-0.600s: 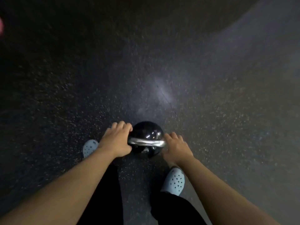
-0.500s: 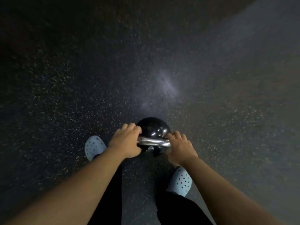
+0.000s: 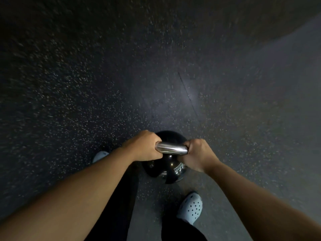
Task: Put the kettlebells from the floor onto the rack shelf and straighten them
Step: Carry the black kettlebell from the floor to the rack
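Note:
A glossy black kettlebell [image 3: 166, 168] with a bright steel handle [image 3: 171, 148] hangs low in front of my legs, over the dark speckled floor. My left hand [image 3: 145, 146] is wrapped around the handle's left end and my right hand [image 3: 198, 154] around its right end. White markings show on the ball's lower right side. I cannot tell whether its underside touches the floor. The rack shelf is out of view.
Dark speckled rubber floor [image 3: 104, 93] fills the view, with a thin seam [image 3: 188, 96] running ahead of the kettlebell. My feet in pale perforated clogs stand below, left [image 3: 100, 156] and right [image 3: 191, 208]. A lighter band of floor lies at the right.
Both hands have closed fully around the handle. The kettlebell looks bigger and closer to the camera, my right foot has come forward, and the view has swung over the floor.

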`<move>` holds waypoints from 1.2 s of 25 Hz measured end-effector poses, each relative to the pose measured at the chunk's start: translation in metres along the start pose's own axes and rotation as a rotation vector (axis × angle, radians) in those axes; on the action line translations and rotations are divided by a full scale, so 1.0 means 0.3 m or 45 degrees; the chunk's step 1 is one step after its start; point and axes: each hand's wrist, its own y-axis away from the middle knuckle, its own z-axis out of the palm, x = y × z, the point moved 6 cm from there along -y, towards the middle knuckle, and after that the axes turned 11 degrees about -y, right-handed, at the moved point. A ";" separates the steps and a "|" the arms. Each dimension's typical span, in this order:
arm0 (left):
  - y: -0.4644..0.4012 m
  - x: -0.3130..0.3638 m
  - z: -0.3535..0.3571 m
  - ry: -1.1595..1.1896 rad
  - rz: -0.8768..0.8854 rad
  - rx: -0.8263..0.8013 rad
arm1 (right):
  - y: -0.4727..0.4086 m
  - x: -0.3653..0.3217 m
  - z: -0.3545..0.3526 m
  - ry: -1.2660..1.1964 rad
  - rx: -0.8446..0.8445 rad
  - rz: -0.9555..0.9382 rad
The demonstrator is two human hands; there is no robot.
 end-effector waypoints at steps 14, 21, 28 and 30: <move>0.208 -0.354 -1.689 -0.334 -0.074 0.577 | -0.509 -1.486 -0.746 0.017 0.291 -0.499; 0.146 -0.765 -2.480 -0.218 -0.256 0.796 | -1.043 -2.276 -1.054 0.252 0.226 -0.669; 0.152 -1.201 -3.174 -0.258 -0.374 0.997 | -1.470 -3.033 -1.223 0.422 0.278 -0.878; 0.157 -1.306 -3.340 -0.281 -0.384 1.020 | -1.565 -3.212 -1.248 0.436 0.316 -0.921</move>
